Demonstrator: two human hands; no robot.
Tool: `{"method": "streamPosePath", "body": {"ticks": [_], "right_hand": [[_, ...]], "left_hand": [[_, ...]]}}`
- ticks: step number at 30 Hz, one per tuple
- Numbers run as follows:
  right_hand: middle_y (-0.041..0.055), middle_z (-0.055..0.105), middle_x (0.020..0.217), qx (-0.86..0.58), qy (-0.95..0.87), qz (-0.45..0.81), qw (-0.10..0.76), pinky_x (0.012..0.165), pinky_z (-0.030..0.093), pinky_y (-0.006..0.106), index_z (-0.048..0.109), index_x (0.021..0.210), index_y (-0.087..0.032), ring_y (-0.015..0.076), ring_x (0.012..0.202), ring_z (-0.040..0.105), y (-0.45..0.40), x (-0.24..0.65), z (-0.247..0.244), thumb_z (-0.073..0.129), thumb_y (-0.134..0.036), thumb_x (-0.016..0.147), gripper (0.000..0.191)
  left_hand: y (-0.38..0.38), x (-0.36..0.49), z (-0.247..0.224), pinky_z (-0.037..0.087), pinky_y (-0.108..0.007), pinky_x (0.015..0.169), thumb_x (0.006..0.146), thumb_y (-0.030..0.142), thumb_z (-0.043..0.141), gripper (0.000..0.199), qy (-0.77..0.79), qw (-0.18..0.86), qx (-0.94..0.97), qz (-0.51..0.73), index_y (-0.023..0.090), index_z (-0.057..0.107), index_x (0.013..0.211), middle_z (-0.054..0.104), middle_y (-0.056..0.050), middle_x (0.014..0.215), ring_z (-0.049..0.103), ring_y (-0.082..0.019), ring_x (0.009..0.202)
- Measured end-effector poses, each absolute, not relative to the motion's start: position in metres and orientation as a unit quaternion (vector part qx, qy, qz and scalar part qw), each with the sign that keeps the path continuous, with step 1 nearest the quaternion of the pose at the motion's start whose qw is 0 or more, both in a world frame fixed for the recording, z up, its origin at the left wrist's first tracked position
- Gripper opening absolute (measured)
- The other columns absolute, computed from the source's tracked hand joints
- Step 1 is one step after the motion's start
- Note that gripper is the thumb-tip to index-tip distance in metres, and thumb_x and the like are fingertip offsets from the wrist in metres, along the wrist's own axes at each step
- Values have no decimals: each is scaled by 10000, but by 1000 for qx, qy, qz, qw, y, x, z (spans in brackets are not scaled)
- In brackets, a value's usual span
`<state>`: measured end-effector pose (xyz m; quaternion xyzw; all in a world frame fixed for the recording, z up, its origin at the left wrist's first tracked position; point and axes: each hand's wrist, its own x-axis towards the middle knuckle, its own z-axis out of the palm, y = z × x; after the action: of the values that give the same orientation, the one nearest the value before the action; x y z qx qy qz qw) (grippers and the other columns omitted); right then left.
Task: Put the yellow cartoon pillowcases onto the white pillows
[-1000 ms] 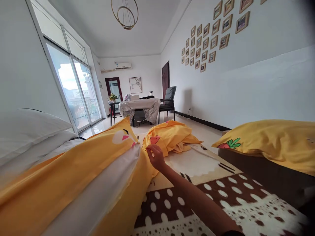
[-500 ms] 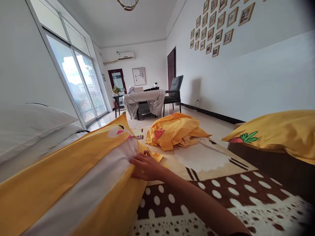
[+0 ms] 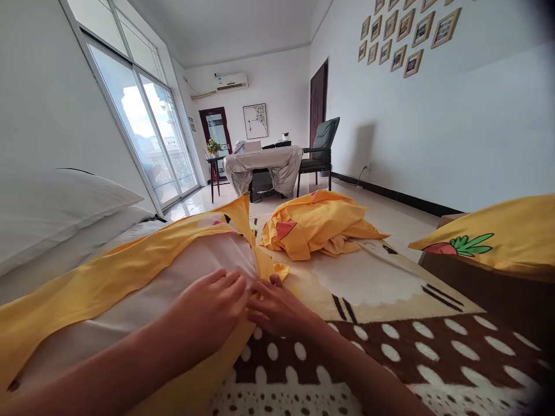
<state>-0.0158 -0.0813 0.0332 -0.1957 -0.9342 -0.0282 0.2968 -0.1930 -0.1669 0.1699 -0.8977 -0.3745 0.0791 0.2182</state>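
A yellow pillowcase (image 3: 108, 263) with a cartoon print lies in front of me, its long opening showing a white pillow (image 3: 212, 254) inside. My left hand (image 3: 217, 306) reaches across the white pillow with fingers curled closed at the far corner of the opening. Close beside it, my right hand (image 3: 275, 306) pinches the pillowcase's edge at the same corner. The two hands nearly touch, and cloth bunches between their fingertips. What exactly the left fingers grip is partly hidden behind the hand.
A crumpled yellow cloth (image 3: 318, 222) rests on the brown and cream patterned blanket (image 3: 368, 283) beyond my hands. To the right a yellow pillow (image 3: 511, 237) with a carrot print lies on a dark surface. White pillows (image 3: 60, 211) are stacked at left. A covered table (image 3: 269, 162) and black chair (image 3: 321, 150) stand farther back.
My left hand has come into view from the lower left and joined the right hand at the corner. The pillowcase opening now gapes wider. The view has shifted slightly.
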Motion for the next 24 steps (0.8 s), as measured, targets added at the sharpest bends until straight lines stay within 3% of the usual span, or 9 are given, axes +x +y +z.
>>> {"method": "streamPosePath", "body": {"ticks": [3,7,10,14,16,18,21,24], "right_hand": [[49,625,1173,-196,-942,14,273,911,318,368,604,1097,-261,220,1100,524,-83,-10,36,579,-296,867,235],[81,627,1183,-207,-950,43,229,937,327,379,610,1114,-226,238,1132,523,-84,4,53,641,-302,820,305],[96,640,1146,-228,-950,36,209,925,332,384,632,1042,-187,242,1128,531,-84,15,65,638,-298,821,247],[101,676,994,-260,-951,-13,169,886,333,389,643,905,-153,242,991,586,-84,20,66,629,-191,784,128],[87,679,831,-271,-953,-31,129,849,339,381,648,781,-155,233,894,598,-83,17,60,612,-117,744,65],[76,658,733,-275,-955,-41,107,832,338,378,638,669,-164,223,843,592,-84,14,55,585,-68,718,120],[84,651,796,-265,-955,-49,123,857,337,394,630,615,-171,221,876,574,-85,11,50,568,-78,722,155],[94,650,900,-252,-960,-41,120,919,325,422,649,648,-169,238,959,554,-86,12,51,590,-116,717,105]], "left_hand": [[-112,-146,150,481,-353,764,815,125,511,142,-358,112,-915,150,134,652,824,663,-110,885,622,-237,837],[-72,-136,131,459,-281,632,775,169,561,73,-399,71,-905,129,158,632,764,662,-55,808,625,-192,713],[-71,-151,124,463,-278,674,824,170,501,134,-401,71,-906,117,170,636,828,676,-44,878,636,-193,785],[-85,-167,114,468,-322,731,872,156,439,258,-405,96,-899,139,164,607,1068,687,-94,975,647,-233,856],[-89,-166,110,472,-335,710,880,166,437,258,-438,106,-876,171,174,622,1060,703,-100,895,657,-243,809],[-88,-159,106,479,-347,687,882,163,434,249,-476,108,-852,189,176,659,987,708,-103,842,662,-252,783],[-76,-142,98,497,-346,647,853,133,499,187,-507,122,-831,194,147,680,900,703,-99,837,664,-256,785],[-55,-128,84,524,-318,677,864,199,581,107,-516,152,-820,193,121,655,864,673,-49,815,649,-186,774]]}}
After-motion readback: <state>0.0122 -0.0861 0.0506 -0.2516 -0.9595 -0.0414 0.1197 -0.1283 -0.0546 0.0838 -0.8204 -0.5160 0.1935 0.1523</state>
